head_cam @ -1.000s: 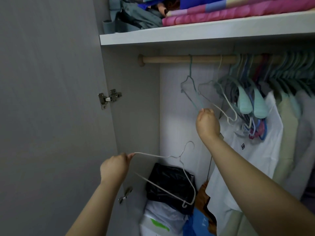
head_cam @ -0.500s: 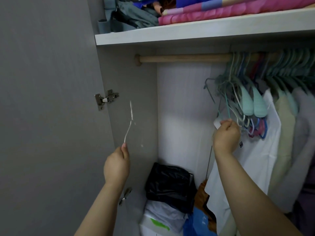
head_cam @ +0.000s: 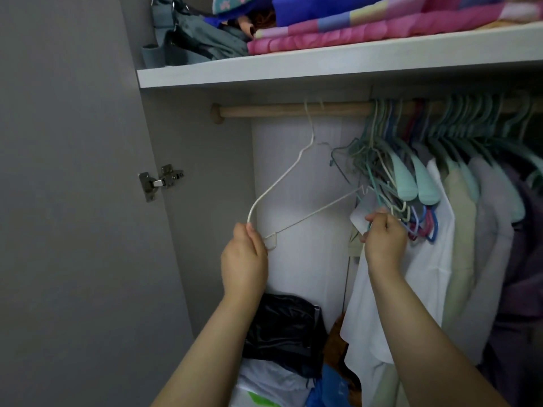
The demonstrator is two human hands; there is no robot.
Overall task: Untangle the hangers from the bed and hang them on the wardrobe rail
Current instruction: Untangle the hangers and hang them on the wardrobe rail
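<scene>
A white wire hanger hangs with its hook over the wooden wardrobe rail. My left hand grips the hanger's lower left corner. My right hand holds the bottoms of a bunch of thin teal, white, blue and pink hangers that are pushed together on the rail to the right. The white hanger's right tip nearly reaches that bunch.
Shirts on teal hangers fill the rail's right side. A shelf above carries folded pink bedding and a grey bag. Black and white bags lie on the wardrobe floor. The open grey door with a hinge stands left.
My left hand raised the white hanger from beside the door and its hook now sits on the rail. My right hand stayed on the hanger bunch at the right.
</scene>
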